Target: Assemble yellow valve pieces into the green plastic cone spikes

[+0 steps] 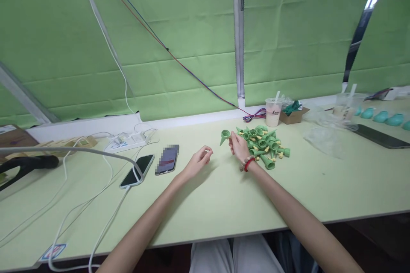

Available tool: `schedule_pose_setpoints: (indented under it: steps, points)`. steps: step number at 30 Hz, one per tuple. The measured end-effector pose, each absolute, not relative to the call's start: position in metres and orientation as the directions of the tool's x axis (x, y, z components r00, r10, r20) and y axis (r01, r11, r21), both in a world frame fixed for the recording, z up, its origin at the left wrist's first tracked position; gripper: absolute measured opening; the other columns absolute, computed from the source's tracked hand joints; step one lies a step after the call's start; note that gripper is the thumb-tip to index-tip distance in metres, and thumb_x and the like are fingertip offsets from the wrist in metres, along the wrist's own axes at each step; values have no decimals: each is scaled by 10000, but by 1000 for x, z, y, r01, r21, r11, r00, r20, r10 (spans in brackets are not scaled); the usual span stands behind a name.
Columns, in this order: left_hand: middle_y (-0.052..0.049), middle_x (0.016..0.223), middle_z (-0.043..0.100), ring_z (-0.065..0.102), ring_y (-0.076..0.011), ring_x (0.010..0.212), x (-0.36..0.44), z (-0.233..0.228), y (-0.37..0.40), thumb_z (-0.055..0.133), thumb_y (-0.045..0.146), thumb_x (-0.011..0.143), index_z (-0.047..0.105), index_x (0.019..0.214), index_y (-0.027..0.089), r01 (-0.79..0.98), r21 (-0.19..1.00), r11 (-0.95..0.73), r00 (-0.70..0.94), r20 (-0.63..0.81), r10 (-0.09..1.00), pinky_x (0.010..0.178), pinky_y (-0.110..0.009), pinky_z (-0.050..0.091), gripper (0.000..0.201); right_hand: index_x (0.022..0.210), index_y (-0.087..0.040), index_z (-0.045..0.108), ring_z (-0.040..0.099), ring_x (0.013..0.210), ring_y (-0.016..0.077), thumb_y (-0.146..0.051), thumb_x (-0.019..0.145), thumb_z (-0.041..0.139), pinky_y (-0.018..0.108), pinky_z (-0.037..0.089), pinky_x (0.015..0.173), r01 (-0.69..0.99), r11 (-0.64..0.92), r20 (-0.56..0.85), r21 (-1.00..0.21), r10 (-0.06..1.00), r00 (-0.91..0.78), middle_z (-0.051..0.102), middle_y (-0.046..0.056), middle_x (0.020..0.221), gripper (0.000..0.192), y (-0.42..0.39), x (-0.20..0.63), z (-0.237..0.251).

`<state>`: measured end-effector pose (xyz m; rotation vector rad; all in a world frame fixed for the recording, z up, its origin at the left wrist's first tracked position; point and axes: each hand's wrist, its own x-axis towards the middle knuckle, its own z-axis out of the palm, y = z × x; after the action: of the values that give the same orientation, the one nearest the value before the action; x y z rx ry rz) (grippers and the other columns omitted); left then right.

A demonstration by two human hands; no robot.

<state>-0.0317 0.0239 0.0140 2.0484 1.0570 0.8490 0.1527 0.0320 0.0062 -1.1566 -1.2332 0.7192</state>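
Observation:
My right hand (238,148), with a red bead bracelet at the wrist, holds a green cone-shaped plastic part (224,135) just above the pale green table (224,204). Just behind and to the right of that hand lies a pile of the same green cones (265,144) with yellow pieces. My left hand (199,161) hovers a little left of the right hand, fingers curled, pinching a tiny pale piece (209,151) at the fingertips.
Two phones (137,170) (167,160) lie left of my hands, with a power strip (128,140) and white cables (80,204) further left. A drink cup (273,111), a small cardboard box (294,115), plastic bags (323,134) and teal parts (381,116) stand at the back right.

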Motion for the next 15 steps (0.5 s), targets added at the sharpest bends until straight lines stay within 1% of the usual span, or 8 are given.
schedule_pose_setpoints:
  steps: [1,3,5,7,9,11,13,15]
  points:
    - [42,579,437,409,-108,564,-32,14,25,408,456,819,496,845,192,415,797,-440,437,250,864,564,-219,323,279,649,-202,452,404,387,96,-629,825,250,238,332,409,195,324,366,-926,896,252,469,-20,540,504,31,154,8]
    - [41,568,451,412,-103,548,-36,12,28,423,462,812,498,830,187,386,824,-415,382,267,885,551,-214,321,286,726,-195,511,463,443,100,-579,843,300,239,362,474,344,357,456,-868,848,270,559,1,646,453,29,159,12]
    - [46,537,450,423,-100,527,-43,8,31,451,470,797,487,813,186,335,868,-368,330,258,908,552,-213,333,287,800,-194,561,518,541,116,-524,848,365,247,368,545,539,358,555,-763,790,261,622,25,784,387,28,168,19]
    - [55,506,443,431,-98,508,-52,3,32,483,472,776,476,803,187,276,911,-306,276,229,933,565,-215,356,287,830,-200,592,546,628,131,-463,862,388,253,353,581,685,323,618,-653,750,236,634,37,894,335,28,180,27]
    - [63,489,437,424,-93,493,-62,1,31,507,471,759,472,802,189,209,946,-247,212,203,956,575,-219,379,288,814,-193,611,548,657,136,-410,878,380,257,340,598,761,277,626,-587,751,210,632,48,905,324,29,193,34]
    - [67,484,437,414,-87,481,-71,1,29,526,468,743,473,801,187,138,971,-195,142,175,974,563,-217,391,291,766,-186,624,540,685,153,-398,883,370,268,321,600,845,215,613,-490,775,158,626,59,851,351,31,205,39]
    - [68,487,442,415,-84,470,-78,4,29,549,453,721,472,801,186,51,987,-153,80,148,986,537,-212,390,289,723,-184,636,535,739,171,-389,874,396,289,314,653,922,198,593,-332,805,41,621,65,828,350,31,214,39]
    - [73,492,438,411,-82,458,-85,9,30,563,417,703,463,812,188,-62,990,-127,43,130,991,511,-209,385,272,679,-180,643,524,800,194,-390,863,421,321,301,716,966,200,544,-163,835,-81,615,76,828,357,30,219,35]
